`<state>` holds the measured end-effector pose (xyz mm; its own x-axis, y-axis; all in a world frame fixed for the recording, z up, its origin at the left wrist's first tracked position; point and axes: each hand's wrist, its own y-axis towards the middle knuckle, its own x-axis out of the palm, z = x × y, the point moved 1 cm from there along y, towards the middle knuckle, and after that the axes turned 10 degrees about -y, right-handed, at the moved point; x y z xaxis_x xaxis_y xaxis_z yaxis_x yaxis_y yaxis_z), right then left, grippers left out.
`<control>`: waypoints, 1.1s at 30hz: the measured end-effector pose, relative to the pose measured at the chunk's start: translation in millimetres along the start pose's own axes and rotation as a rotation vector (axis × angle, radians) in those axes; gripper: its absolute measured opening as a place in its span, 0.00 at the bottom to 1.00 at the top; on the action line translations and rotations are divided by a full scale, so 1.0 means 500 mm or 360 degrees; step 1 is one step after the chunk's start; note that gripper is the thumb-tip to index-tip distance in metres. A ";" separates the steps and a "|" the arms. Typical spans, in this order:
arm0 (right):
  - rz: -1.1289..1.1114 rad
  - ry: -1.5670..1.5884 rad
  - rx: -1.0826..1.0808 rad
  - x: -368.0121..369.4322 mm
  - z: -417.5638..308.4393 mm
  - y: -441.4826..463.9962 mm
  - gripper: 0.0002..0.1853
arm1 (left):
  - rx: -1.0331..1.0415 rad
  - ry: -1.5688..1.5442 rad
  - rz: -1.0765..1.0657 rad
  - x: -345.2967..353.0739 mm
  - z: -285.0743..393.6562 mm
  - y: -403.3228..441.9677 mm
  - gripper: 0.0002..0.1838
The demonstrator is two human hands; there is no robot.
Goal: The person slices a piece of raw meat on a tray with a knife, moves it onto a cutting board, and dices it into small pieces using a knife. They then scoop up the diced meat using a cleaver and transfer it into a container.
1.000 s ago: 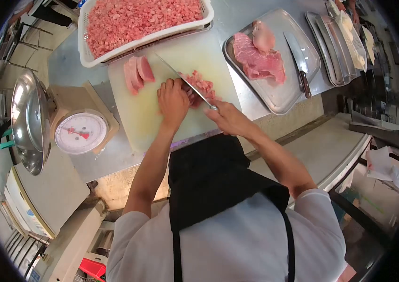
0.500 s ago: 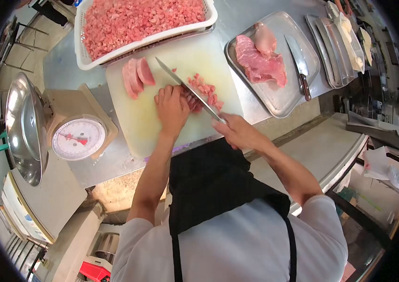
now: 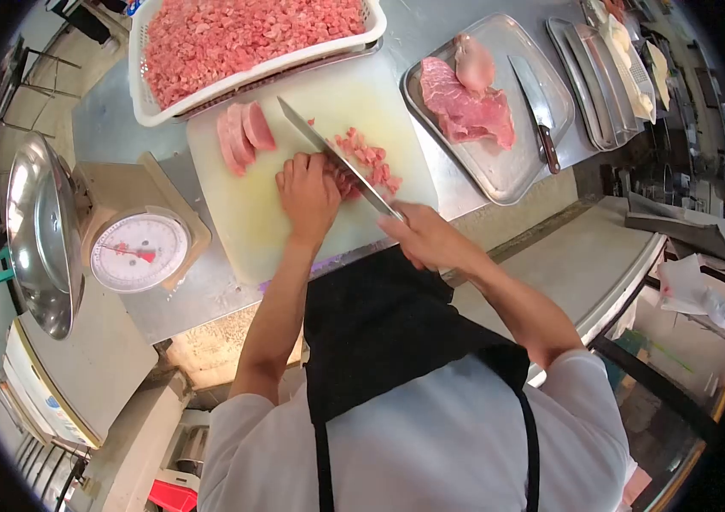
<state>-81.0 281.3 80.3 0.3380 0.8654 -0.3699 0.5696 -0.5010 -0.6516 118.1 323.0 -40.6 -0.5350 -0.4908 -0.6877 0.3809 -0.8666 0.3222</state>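
My right hand (image 3: 422, 235) is closed around the handle of a long kitchen knife (image 3: 372, 195). Its blade slants up and left across the white cutting board (image 3: 247, 243), over the meat. With fingers curled close to the blade, my left hand (image 3: 307, 194) holds down a piece of raw meat (image 3: 347, 183), mostly hidden under the fingers and knife. Small diced meat (image 3: 368, 154) lies loose on the blade's right side. Several thick meat slices (image 3: 241, 138) lean together at the board's upper left.
A white basket (image 3: 142, 101) heaped with diced meat stands behind the board. To the right, a metal tray (image 3: 499, 189) holds larger meat pieces (image 3: 467, 107) and a second knife (image 3: 536, 107). A dial scale (image 3: 140, 249) with a metal pan (image 3: 42, 230) stands left. Stacked trays (image 3: 597, 85) are far right.
The whole view has shifted slightly left. Both hands and the knife keep nearly the same place over the meat, with the blade tilted a little differently.
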 end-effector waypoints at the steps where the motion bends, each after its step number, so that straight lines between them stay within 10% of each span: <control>1: 0.0040 -0.0003 -0.0046 0.016 0.000 0.017 0.25 | -0.0003 0.0004 -0.0040 -0.003 0.005 -0.012 0.09; 17: -0.0057 -0.0054 0.0052 0.019 -0.048 0.068 0.25 | -0.0078 0.0085 0.0016 -0.005 0.010 -0.030 0.08; 23: 0.0563 -0.0306 -0.0490 0.043 0.050 0.098 0.25 | 0.0118 -0.0013 -0.0108 0.008 0.001 0.006 0.08; 26: 0.0138 0.0012 0.0072 -0.012 -0.008 0.041 0.24 | 0.0165 -0.0101 -0.0115 -0.004 0.007 -0.002 0.07; 33: 0.0035 0.0015 0.0103 0.011 -0.012 -0.041 0.25 | -0.0044 -0.0108 -0.0045 -0.014 0.005 -0.015 0.09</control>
<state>-86.4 296.2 95.9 0.3573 0.8539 -0.3784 0.5122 -0.5179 -0.6851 116.9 332.8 -36.4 -0.5953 -0.4719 -0.6503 0.3851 -0.8779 0.2845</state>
